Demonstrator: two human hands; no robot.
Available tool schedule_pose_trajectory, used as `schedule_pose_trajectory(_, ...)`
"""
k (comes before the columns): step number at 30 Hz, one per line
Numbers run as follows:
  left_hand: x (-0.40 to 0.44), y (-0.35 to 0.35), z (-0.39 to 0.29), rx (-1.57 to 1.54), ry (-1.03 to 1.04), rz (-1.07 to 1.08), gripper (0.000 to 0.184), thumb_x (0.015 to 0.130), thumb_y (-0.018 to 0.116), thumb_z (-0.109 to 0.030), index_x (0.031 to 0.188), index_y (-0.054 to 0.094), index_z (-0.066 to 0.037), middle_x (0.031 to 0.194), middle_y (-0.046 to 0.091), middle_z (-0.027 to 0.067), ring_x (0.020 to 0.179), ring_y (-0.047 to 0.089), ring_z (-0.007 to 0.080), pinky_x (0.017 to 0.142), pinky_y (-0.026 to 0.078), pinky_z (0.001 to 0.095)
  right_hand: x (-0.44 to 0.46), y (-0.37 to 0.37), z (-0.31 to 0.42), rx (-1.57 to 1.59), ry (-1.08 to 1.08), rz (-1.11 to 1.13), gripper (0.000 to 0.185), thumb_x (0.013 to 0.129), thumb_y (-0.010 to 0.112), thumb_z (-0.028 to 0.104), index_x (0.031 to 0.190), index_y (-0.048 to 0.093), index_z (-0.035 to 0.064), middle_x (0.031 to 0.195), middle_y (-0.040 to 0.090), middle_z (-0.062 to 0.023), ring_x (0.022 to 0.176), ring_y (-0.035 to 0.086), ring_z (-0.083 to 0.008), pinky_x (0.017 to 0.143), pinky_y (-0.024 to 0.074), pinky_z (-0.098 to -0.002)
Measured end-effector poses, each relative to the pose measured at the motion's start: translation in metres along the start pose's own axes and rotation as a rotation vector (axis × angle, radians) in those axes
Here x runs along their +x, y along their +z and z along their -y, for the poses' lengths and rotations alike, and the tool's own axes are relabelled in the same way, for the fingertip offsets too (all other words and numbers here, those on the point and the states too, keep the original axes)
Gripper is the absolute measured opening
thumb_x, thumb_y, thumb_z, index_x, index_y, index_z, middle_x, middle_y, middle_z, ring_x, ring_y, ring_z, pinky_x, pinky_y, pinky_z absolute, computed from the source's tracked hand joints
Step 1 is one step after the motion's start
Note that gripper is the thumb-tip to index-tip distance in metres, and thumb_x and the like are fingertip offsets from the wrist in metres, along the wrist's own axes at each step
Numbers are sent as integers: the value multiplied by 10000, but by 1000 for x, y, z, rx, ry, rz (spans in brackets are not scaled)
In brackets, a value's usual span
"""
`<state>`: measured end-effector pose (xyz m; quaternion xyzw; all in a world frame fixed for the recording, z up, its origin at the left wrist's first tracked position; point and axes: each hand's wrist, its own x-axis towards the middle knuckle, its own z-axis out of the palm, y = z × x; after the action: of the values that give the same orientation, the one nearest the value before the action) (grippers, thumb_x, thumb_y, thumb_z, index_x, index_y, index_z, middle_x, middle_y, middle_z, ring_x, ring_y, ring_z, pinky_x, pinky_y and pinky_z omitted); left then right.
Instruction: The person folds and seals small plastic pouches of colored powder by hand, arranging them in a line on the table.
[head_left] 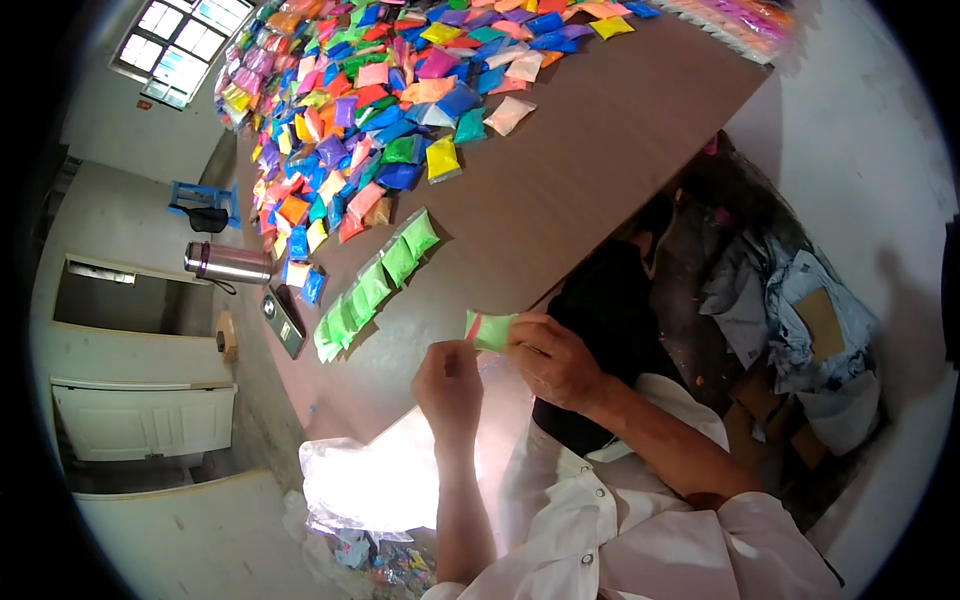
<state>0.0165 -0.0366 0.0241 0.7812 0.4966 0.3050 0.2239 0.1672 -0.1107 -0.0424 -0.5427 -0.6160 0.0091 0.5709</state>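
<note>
Close to the table's near edge I hold a small light-green packet (492,332) with a red strip across its left part. My right hand (556,362) pinches the packet's right end. My left hand (448,388) is closed at its left end, by the red strip; its fingertips are partly hidden. Beyond my hands, a row of light-green packets (372,287) lies on the brown table (590,150), set side by side in a slanting line.
A large pile of colourful packets (385,120) covers the far side. Left of the green row are a phone (284,322) and a steel flask (232,262). Clear plastic (335,480) lies at the near left edge. Crumpled bags and cardboard (820,325) sit on the floor at right.
</note>
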Motion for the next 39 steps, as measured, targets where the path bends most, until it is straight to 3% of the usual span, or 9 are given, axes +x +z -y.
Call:
schedule_pose_trajectory(11,-2,7,10,-58,-17,-67,78,947,731,-39,904,673,-8,766,693,103,647,652,183,636,523,318,9,-17,17,6,127,-45,206,808,793,74,980,695,19,1095,640,-117,1011,669,-298,820,582,-348)
schedule_pose_trajectory(13,-2,8,10,-64,-16,-72,74,949,733,-41,912,678,-8,771,694,100,653,653,178,640,526,318,9,-12,20,85,502,-145,215,838,817,149,920,654,35,1002,682,-113,843,705,-257,708,581,-328)
schedule_pose_trajectory(14,-2,8,10,-65,-16,-71,74,949,733,-41,912,678,-8,771,694,100,653,653,178,640,526,318,11,-12,21,84,502,-145,215,838,817,149,920,654,35,1002,682,-113,843,705,-257,708,581,-328)
schedule_pose_trajectory(16,-2,9,10,-47,1,-77,73,951,734,-41,915,680,-8,774,694,96,653,650,169,638,525,314,19,-14,24,147,762,50,252,884,806,209,879,629,30,818,706,-106,657,689,-212,613,558,-339)
schedule_pose_trajectory(19,-2,11,14,-68,26,-83,120,982,734,-66,917,668,11,749,691,57,648,605,91,615,504,274,21,-9,24,64,815,140,288,902,802,246,890,650,2,674,687,-94,582,667,-193,587,530,-358)
schedule_pose_trajectory(26,-8,2,3,-106,20,-98,105,977,736,-64,921,680,5,753,693,61,645,614,98,608,503,272,18,-9,19,233,835,110,203,926,783,181,933,710,-8,675,667,-108,571,617,-154,559,488,-331)
schedule_pose_trajectory(28,-13,0,-14,-32,159,-57,84,956,751,-48,922,688,-4,762,690,70,632,617,110,604,502,275,14,-7,20,219,712,37,193,900,788,177,854,690,17,758,674,-182,683,692,-361,606,522,-427)
schedule_pose_trajectory(34,-7,2,-14,71,202,-64,69,935,724,13,892,673,-6,732,650,80,619,598,124,594,493,287,7,-10,18,146,436,-36,157,890,800,98,838,676,18,727,624,-174,635,643,-358,565,492,-413)
schedule_pose_trajectory(39,-1,-16,-10,70,101,-94,77,941,719,12,887,666,-2,740,661,76,596,578,115,572,481,289,4,-4,17,226,516,-56,178,883,813,106,817,669,25,716,614,-172,628,630,-364,554,483,-417)
